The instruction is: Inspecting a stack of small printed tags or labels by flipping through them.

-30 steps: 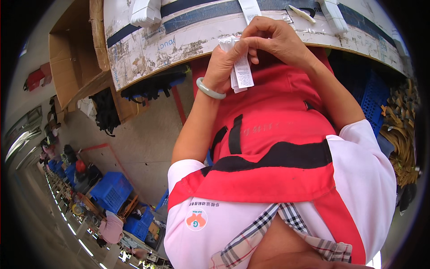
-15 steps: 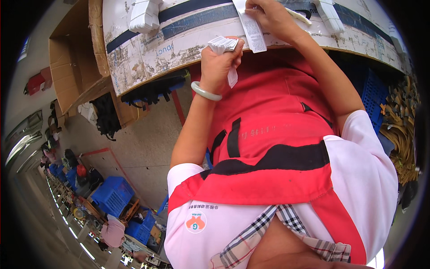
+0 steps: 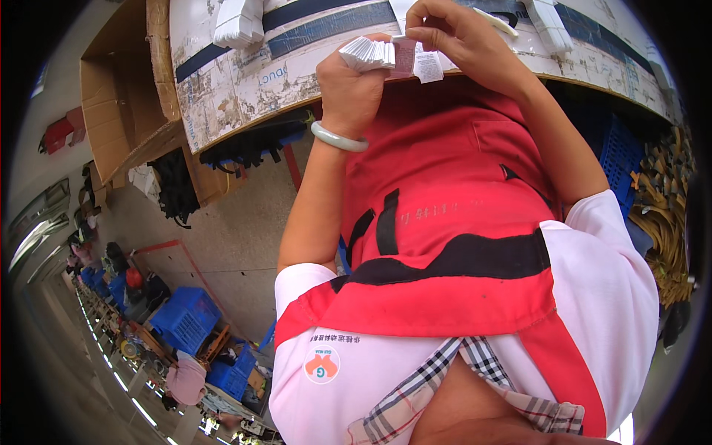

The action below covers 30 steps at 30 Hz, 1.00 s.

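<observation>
My left hand (image 3: 350, 93), a pale bangle on its wrist, is closed around a fanned stack of folded white labels (image 3: 367, 54) over the table's near edge. Just right of it, my right hand (image 3: 471, 41) pinches the end of a white printed label (image 3: 428, 65) between thumb and fingers. This label is bent, and part of it hangs close to the stack. A white bundle of labels (image 3: 239, 22) lies on the table to the left, and another white bundle (image 3: 547, 26) to the right. Beside my right hand is a slim white object (image 3: 495, 21).
The worn table (image 3: 237, 96) has a curved-looking near edge. An open cardboard box (image 3: 111, 104) stands at its left. Black straps (image 3: 248, 148) hang below. At right are a blue crate (image 3: 621, 152) and a pile of brown strips (image 3: 667, 215). A person (image 3: 185, 380) is far off.
My left hand has moved up and slightly left with the stack. The printed label, stretched out flat before, is now bent, with its upper end lifted beside the stack in my right hand.
</observation>
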Each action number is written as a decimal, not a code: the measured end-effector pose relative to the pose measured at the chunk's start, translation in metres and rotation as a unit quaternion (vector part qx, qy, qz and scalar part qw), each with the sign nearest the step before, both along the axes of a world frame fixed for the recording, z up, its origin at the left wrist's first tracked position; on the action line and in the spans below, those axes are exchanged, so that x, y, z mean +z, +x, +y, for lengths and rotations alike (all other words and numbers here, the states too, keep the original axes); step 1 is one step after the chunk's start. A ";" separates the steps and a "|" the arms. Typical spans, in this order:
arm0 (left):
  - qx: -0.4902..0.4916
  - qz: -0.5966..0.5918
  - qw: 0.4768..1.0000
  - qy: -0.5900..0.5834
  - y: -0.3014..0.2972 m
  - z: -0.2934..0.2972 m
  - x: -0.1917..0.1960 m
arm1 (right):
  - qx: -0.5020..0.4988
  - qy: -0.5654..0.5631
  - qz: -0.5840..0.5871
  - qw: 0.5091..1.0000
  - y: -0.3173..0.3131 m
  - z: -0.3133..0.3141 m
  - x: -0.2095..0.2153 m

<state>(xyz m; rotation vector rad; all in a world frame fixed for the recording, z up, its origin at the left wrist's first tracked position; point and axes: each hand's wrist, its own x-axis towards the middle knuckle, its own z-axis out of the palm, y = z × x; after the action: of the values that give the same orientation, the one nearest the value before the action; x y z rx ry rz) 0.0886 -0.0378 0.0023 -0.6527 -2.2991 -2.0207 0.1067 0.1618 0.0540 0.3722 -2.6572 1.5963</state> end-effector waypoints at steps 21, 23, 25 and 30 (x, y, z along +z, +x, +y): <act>-0.046 -0.129 0.982 0.131 0.011 -0.001 0.002 | -0.001 -0.073 -0.060 0.996 0.015 -0.004 -0.021; -0.042 -0.130 0.982 0.130 0.011 -0.001 0.002 | -0.003 -0.075 -0.073 0.994 0.015 -0.005 -0.019; -0.039 -0.135 0.982 0.129 0.012 -0.002 0.001 | -0.005 -0.077 -0.085 0.993 0.015 -0.006 -0.018; -0.036 -0.135 0.984 0.115 0.013 -0.001 0.002 | 0.015 -0.109 -0.089 0.990 0.013 -0.004 -0.022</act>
<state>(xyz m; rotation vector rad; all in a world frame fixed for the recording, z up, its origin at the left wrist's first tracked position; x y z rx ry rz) 0.1013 -0.0390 0.0041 -0.4815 -2.1438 -2.4984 0.1200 0.1578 0.0318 0.2735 -2.5687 1.9936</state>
